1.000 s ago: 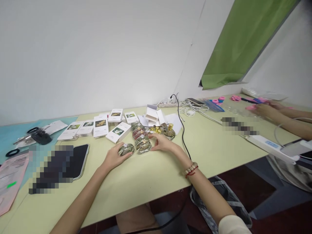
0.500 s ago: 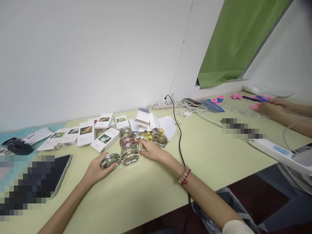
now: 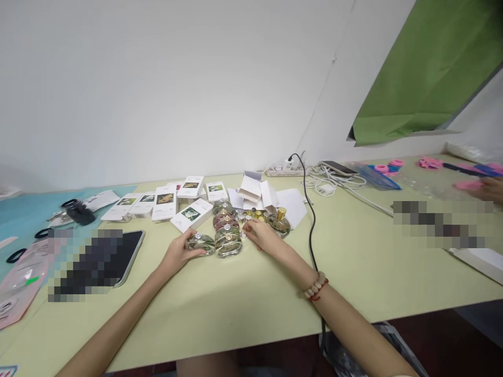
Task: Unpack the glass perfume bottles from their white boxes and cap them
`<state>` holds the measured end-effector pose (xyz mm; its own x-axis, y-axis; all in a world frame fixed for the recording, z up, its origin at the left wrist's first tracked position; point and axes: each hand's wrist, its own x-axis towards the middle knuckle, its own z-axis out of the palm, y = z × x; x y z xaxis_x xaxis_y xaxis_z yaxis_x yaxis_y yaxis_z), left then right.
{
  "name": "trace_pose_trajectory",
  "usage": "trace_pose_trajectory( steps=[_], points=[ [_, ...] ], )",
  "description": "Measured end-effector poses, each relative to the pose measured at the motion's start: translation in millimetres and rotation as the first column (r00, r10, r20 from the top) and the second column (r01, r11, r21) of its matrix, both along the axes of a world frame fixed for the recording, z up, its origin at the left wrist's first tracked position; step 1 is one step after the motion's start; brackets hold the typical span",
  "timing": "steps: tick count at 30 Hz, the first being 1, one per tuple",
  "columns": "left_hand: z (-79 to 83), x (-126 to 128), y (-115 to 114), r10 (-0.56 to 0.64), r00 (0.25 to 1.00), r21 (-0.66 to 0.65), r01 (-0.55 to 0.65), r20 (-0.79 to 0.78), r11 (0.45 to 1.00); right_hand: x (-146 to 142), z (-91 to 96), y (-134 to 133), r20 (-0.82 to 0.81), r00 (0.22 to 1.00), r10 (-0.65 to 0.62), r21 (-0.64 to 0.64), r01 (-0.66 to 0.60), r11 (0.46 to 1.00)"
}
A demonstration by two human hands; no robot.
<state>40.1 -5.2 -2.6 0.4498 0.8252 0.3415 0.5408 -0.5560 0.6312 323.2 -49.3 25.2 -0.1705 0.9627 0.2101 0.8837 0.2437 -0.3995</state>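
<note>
My left hand [image 3: 178,254] is closed around a clear oval perfume bottle [image 3: 201,244] with greenery inside, standing on the table. Just right of it stands a row of similar perfume bottles [image 3: 229,246], without caps; one in the row is reddish. At the right side of this row, my right hand [image 3: 264,238] has its fingers drawn together among small gold and silver parts. What is between its fingertips is too small to make out. A bottle with a gold cap [image 3: 281,213] is behind that hand, partly hidden by it.
Several white boxes with flower pictures [image 3: 165,203] lie behind the bottles. Opened boxes [image 3: 251,187] lie beside them. A tablet [image 3: 131,256] is on the left. A black cable [image 3: 313,225] runs past my right forearm. Another person's hand [image 3: 493,189] is at far right.
The view has turned left, so the scene sits further right. My right hand's fingers have drawn together at the small parts. My left hand still holds the bottle.
</note>
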Motion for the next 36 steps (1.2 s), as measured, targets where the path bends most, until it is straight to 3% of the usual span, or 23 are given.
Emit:
trace_pose_trajectory(
  steps=[4,8,10,13,16,18,26,36],
  points=[
    [0.7,-2,0,0.045,0.998,0.056,-0.048,0.044,0.997,-4,18.6,-3,0.216,0.972,-0.092,0.092,0.073,0.993],
    [1.4,-3,1,0.035,0.991,0.067,-0.044,0.128,0.997,-28,61.8,-12,0.281,0.933,-0.226,0.233,0.162,0.959],
    [2.5,-3,0,0.013,0.991,0.037,-0.018,0.135,0.999,-51,81.9,-14,0.2,0.966,-0.165,0.292,0.102,0.951],
    [4.7,-3,-4,-0.012,0.994,-0.001,0.012,0.112,1.0,-87,96.7,-9,0.085,0.994,0.068,0.278,-0.089,0.956],
    [6.3,-3,-8,-0.026,0.996,0.007,0.026,0.082,1.0,-110,93.5,-2,0.036,0.966,0.254,0.267,-0.255,0.929],
    [6.8,-2,-9,-0.04,0.997,0.032,0.038,0.073,0.999,-115,87.5,1,0.002,0.953,0.304,0.266,-0.293,0.918],
    [7.5,-1,-11,-0.104,0.994,0.11,0.099,0.039,0.989,-102,75.8,-2,-0.09,0.947,0.309,0.195,-0.287,0.938],
    [15.8,-2,-17,-0.154,0.988,0.09,0.152,0.012,0.984,-105,67.5,-3,-0.09,0.934,0.347,0.148,-0.332,0.932]
  ],
)
